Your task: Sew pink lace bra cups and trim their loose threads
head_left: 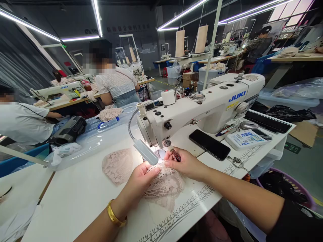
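Observation:
Pale pink lace fabric lies under the needle area of a white sewing machine. My left hand pinches the lace's left side between thumb and fingers. On the other side, my right hand is closed on the lace near the presser foot. A small dark reddish object sits in the right fingers; its kind is unclear. The grey head of a gooseneck lamp hides part of the needle area and the left fingertips. Another lace piece lies flat to the left of the machine.
A black phone and a white box lie right of my hands. Ruler markings run along the table's front. A stack of lace and a black speaker-like device stand beyond. Several people work at other machines.

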`<control>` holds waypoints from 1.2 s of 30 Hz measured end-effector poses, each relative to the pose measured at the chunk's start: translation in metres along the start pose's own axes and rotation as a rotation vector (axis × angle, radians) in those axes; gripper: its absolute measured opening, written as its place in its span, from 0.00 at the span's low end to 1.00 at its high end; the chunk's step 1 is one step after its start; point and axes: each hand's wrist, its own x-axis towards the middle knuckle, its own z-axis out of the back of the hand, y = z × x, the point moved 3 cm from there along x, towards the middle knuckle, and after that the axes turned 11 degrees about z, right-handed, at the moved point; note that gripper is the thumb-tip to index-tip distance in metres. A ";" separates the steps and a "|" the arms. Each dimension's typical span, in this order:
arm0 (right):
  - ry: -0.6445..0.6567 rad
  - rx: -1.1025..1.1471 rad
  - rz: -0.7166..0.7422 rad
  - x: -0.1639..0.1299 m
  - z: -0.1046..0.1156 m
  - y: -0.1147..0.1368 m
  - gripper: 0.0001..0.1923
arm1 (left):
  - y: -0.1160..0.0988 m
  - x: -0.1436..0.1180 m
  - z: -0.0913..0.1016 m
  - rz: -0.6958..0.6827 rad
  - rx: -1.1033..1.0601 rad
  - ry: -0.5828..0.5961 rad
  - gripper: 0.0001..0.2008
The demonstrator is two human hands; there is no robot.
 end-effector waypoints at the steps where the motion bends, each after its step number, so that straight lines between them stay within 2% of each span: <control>1: -0.002 0.006 -0.005 0.000 0.000 0.000 0.12 | 0.000 0.000 -0.001 0.004 -0.024 0.014 0.19; 7: 0.030 0.063 -0.008 0.000 0.001 -0.001 0.16 | -0.002 -0.001 -0.004 0.046 -0.104 0.121 0.18; 15: -0.017 0.078 -0.031 0.001 0.003 -0.003 0.14 | -0.002 0.000 -0.003 0.034 -0.147 0.105 0.16; 25: -0.044 -0.070 -0.013 0.000 0.007 -0.002 0.10 | 0.001 0.001 0.001 0.043 -0.107 0.053 0.17; 28: -0.030 -0.236 0.054 0.000 0.010 -0.002 0.05 | -0.002 -0.001 -0.001 0.031 -0.069 0.067 0.19; 31: -0.069 -0.668 0.209 -0.001 0.018 0.003 0.04 | -0.001 -0.003 -0.001 0.036 -0.012 0.077 0.20; 33: -0.122 -0.925 0.326 -0.004 0.022 0.012 0.08 | 0.001 -0.004 0.000 0.036 0.041 0.060 0.21; 34: -0.134 -0.977 0.381 -0.006 0.022 0.017 0.10 | 0.002 -0.005 0.001 0.032 0.070 0.051 0.21; 36: -0.080 -0.895 0.445 -0.010 0.017 0.025 0.13 | 0.002 -0.006 0.001 0.005 0.137 0.033 0.21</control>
